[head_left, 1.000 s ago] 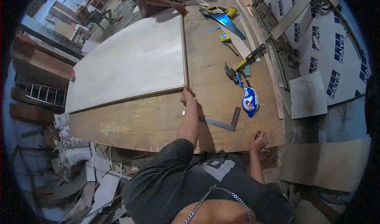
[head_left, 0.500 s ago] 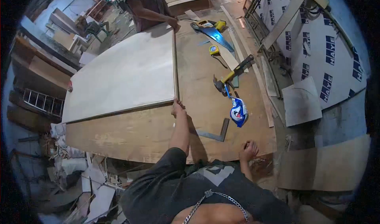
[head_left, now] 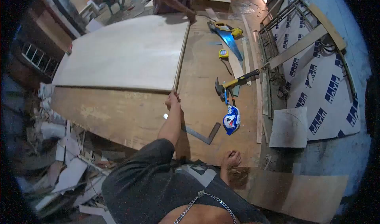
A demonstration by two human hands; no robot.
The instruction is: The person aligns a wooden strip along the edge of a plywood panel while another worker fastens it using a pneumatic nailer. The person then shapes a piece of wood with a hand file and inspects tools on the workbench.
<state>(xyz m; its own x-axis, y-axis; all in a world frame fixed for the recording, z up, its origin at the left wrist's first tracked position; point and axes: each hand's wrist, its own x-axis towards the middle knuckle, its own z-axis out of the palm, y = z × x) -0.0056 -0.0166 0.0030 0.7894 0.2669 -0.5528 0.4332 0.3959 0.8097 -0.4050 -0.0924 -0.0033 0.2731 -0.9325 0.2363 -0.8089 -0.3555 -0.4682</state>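
Observation:
A pale flat board (head_left: 122, 51) with a thin edge frame lies on the wooden worktable (head_left: 130, 109). My left hand (head_left: 173, 100) is closed on its near right corner, arm stretched forward. Its fingertips are partly hidden at the edge. My right hand (head_left: 232, 160) rests at the table's near edge with fingers curled; whatever they hold, if anything, is too small to make out. Between my hands lies a metal try square (head_left: 204, 137). Beyond it sit a blue and white packet (head_left: 231, 120), pliers (head_left: 229, 97) and a claw hammer (head_left: 237, 80).
Across the table a co-worker's hand (head_left: 191, 16) touches the board's far corner. A tape measure (head_left: 223, 53), a handsaw (head_left: 229, 40) and wood strips (head_left: 259, 109) lie on the right. Printed sheets (head_left: 301, 77) lean beyond. Scrap pieces (head_left: 71, 172) litter the floor at left.
My view has turned, so the table and board appear rotated and shifted. My left hand stays on the board's corner, and my right hand stays curled at the table edge.

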